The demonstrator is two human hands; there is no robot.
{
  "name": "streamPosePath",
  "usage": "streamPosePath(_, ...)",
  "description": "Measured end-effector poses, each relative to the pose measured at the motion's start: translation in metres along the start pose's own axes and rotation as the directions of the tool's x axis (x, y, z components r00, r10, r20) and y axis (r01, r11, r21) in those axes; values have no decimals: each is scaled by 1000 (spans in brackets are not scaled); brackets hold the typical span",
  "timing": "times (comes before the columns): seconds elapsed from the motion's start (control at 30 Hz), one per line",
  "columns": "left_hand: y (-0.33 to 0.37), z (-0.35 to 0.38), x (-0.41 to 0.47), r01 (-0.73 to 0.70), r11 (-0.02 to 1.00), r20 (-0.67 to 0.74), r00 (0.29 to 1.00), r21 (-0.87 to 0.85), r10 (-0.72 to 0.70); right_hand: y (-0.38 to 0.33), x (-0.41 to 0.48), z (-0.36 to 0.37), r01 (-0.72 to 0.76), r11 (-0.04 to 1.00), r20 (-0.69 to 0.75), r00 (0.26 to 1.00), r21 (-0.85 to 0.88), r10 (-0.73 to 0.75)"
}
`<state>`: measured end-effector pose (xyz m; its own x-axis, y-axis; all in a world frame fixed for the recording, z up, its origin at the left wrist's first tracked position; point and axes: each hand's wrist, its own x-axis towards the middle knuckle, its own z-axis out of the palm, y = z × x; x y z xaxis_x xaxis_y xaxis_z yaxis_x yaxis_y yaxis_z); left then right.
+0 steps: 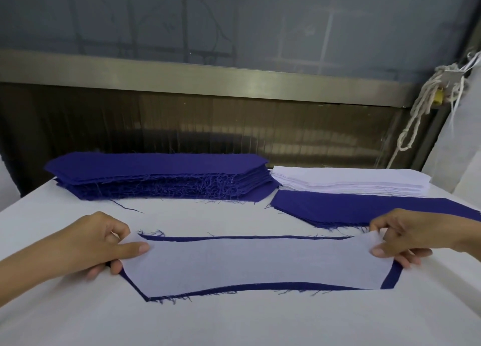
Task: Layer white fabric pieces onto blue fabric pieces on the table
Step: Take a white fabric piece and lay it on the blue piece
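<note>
Here both hands (88,244) (406,241) pinch the white piece (255,265) ends

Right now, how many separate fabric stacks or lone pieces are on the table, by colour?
Blue: 3 (tall blue stack, low blue stack, blue piece under the hands)
White: 2 (white stack, white piece being laid)
Total: 5

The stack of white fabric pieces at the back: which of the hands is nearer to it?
Right. The right hand lies just in front of the white stack, pinching the white piece; the left hand is across the table.
</note>
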<state>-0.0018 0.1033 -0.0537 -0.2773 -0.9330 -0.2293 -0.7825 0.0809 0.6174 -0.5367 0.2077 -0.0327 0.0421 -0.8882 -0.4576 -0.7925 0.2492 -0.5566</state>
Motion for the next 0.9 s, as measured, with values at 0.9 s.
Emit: streamPosePath(0.9, -18, -13, 8, -72, 976, -376, 915, 208, 148, 2, -9, -8, -71, 997, -125, 989, 18, 73)
